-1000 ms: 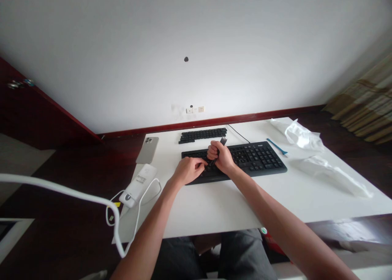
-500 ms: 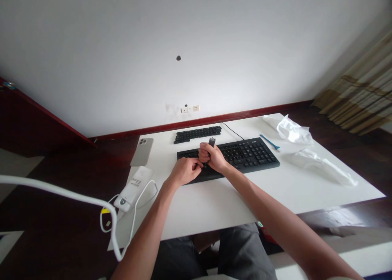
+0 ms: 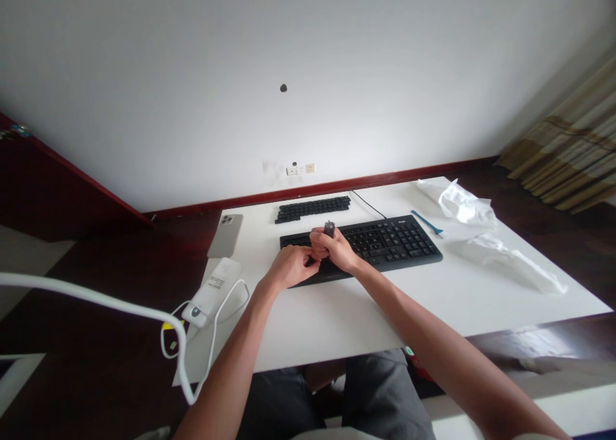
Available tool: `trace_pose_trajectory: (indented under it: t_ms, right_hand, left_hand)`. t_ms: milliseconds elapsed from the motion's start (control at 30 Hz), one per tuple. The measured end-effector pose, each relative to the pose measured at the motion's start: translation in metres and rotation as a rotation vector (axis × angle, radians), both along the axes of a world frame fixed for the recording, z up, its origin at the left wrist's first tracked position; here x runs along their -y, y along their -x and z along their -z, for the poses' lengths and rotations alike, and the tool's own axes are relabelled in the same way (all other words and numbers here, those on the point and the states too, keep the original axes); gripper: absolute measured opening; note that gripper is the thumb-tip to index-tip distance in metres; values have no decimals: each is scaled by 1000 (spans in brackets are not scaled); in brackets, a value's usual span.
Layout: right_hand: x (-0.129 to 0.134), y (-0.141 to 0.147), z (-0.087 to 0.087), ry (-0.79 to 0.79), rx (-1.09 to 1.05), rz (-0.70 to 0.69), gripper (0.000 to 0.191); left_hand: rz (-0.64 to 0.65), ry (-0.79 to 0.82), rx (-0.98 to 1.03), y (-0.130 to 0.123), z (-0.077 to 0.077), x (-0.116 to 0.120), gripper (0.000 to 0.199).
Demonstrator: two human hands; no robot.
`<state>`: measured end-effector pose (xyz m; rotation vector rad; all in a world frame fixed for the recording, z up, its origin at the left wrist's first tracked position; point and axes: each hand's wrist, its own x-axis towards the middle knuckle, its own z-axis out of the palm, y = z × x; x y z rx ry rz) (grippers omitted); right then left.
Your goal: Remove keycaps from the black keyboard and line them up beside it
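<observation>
A black keyboard [image 3: 389, 242] lies on the white table, its left part covered by my hands. My right hand [image 3: 341, 250] is closed in a fist around a dark stubby tool [image 3: 329, 229], whose upper end sticks out above the fingers; its lower end is hidden. Just left of it, my left hand [image 3: 294, 265] rests over the keyboard's front left, its thumb and fingers pressed together against the right fist. What those fingers pinch, if anything, cannot be made out. Behind the keyboard, black keycaps [image 3: 315, 208] are laid out in rows.
A blue brush [image 3: 427, 224] and crumpled white plastic bags [image 3: 464, 206] lie on the right. A phone [image 3: 225, 236] and a white power bank [image 3: 214, 292] with a white cable [image 3: 139, 308] are at the left. The keyboard's cord [image 3: 368, 204] runs off the table's back edge.
The dark tool in my right fist has tilted a little and its top sits slightly lower and further left. My left hand stays beside it; the view has shifted slightly.
</observation>
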<state>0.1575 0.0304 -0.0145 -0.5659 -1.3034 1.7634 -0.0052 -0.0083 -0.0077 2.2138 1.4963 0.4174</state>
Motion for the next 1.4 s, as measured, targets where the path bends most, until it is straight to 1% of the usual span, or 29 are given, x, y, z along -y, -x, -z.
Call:
trace_pose_trajectory:
  t_ms: [100,200,267,367,467,567,633,733,800,867,900,1067,1233,1300,1400]
  right_hand:
    - [7,3,-5,-140,147,36,44]
    - [16,6,-9,-297,294,63,40]
    - [19,7,-10,-348,343,77,38]
    - [22,9,-11,-361,367,108,40]
    - [21,9,-12,-318,352,145,43]
    - [17,7,-12,-233,301,178,48]
    - [12,5,-10,-145,236,157,50]
    - [1,2,-5,34,85,106,50]
    - [-6,-1,-3,145,-17,103,51]
    - [-10,-2,-2,206,-70,100,52]
    - [-10,-3,-2,207,-74,92,52]
    - [-3,-2,-3,39,43,50,48]
    - [1,-7,-9,-53,123,18,48]
    - [-1,-13,-15,-130,204,-34,42]
    - [-6,-27,-26,-255,363,-176,27]
  left_hand:
    - [-4,6,-43,0,2,-2,18]
    - [-37,39,-74,-1,3,-3,19]
    - [-58,66,-67,-1,4,-3,16]
    - [-72,73,-50,-2,4,-2,16]
    - [-71,42,-68,-4,5,-2,17]
    - [-54,23,-56,-5,4,-2,18]
    - [-47,29,-22,-5,4,-2,15]
    - [-51,36,18,-5,6,-2,13]
    - [-62,32,30,-5,8,-1,14]
    - [-68,26,30,-5,10,-1,13]
    - [-70,21,28,-5,11,-1,13]
    - [-59,-7,12,-6,10,-2,13]
    - [-68,-3,2,-7,9,-3,13]
    - [-66,-6,-11,-6,11,-3,14]
    - [-42,-25,-60,-5,13,-4,18]
